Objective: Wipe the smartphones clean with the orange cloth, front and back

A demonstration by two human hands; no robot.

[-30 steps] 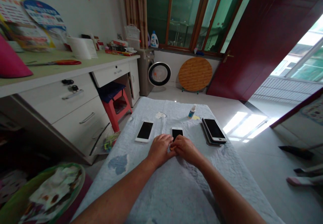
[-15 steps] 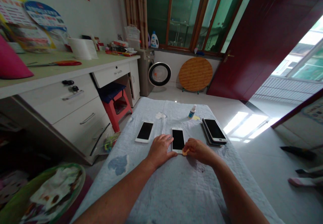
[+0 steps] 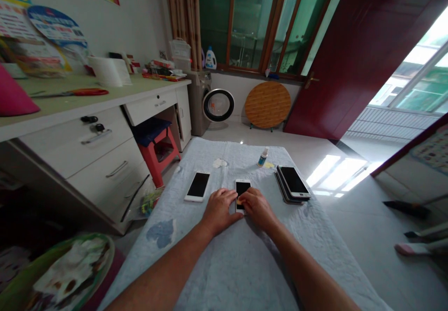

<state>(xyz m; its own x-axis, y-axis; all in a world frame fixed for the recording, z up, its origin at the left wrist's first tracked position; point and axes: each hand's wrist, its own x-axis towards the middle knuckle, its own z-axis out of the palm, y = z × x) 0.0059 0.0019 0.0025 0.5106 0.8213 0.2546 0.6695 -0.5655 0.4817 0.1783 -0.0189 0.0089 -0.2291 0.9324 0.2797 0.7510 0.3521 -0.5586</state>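
A white smartphone (image 3: 242, 187) with a dark screen lies flat on the cloth between my hands. My left hand (image 3: 220, 208) steadies its left side, fingers along the edge and thumb at the bottom corner. Pinched in my right hand (image 3: 258, 207) is a small orange pad (image 3: 240, 201), pressed on the screen; my fingers partly cover both it and the phone. To the left lies another white smartphone (image 3: 198, 186), face up. On the right is a stack of phones (image 3: 293, 182), a white-framed one on top. A small spray bottle (image 3: 262, 157) stands behind them.
A pale blue cloth (image 3: 217, 273) covers the table. Left of it are a white desk (image 3: 105, 161) with drawers, a red stool (image 3: 159, 154) and a bin (image 3: 112, 255) with used tissues. Behind stand a washing machine (image 3: 198, 108) with its door ajar and a round wooden tabletop (image 3: 268, 105).
My right hand has moved the pad left and up, from the phone's lower right corner onto the screen. My left hand stays at the phone's left side. The view has shifted slightly.
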